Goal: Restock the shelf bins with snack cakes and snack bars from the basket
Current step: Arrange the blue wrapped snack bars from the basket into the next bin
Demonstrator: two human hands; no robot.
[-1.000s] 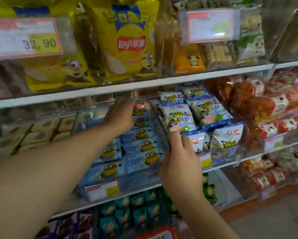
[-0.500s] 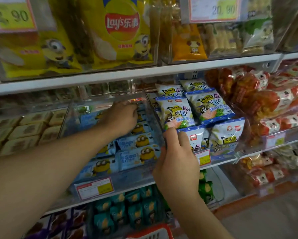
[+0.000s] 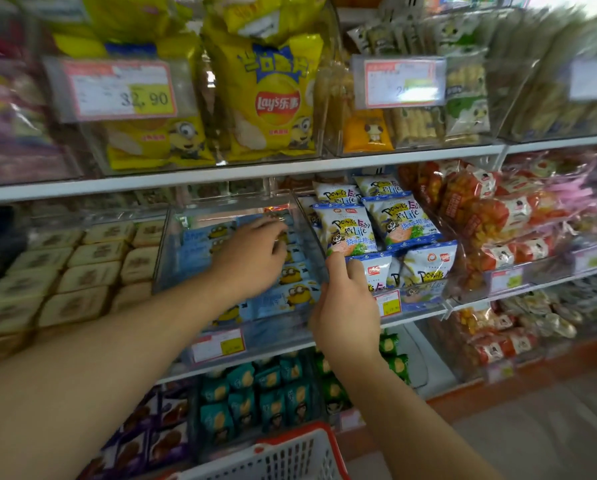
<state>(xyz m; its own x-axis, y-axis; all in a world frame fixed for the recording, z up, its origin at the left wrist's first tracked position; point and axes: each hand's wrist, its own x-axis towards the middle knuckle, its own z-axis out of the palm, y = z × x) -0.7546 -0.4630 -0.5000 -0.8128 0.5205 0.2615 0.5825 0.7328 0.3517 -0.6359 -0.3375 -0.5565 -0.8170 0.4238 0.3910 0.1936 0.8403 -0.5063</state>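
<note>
A clear shelf bin [image 3: 172, 258] on the middle shelf holds rows of blue Minion snack cake packs [image 3: 299, 294]. My left hand [image 3: 252, 258] reaches into this bin, its fingers curled over a pack near the back. My right hand [image 3: 345, 306] grips the bin's right front wall, thumb pointing up along it. The basket [image 3: 290, 455], white mesh with a red rim, shows at the bottom edge; what is in it is hidden.
Beige cake packs [image 3: 82, 271] fill the bin to the left. Panda snack bags [image 3: 376, 230] and red-orange packs [image 3: 498, 216] lie to the right. Yellow chip bags [image 3: 273, 98] stand on the shelf above, teal packs [image 3: 255, 400] on the one below. Open floor [image 3: 532, 427] is at lower right.
My left hand has slid slightly toward the front of the bin. My right hand keeps its hold. The view has pulled back, and the basket rim now shows.
</note>
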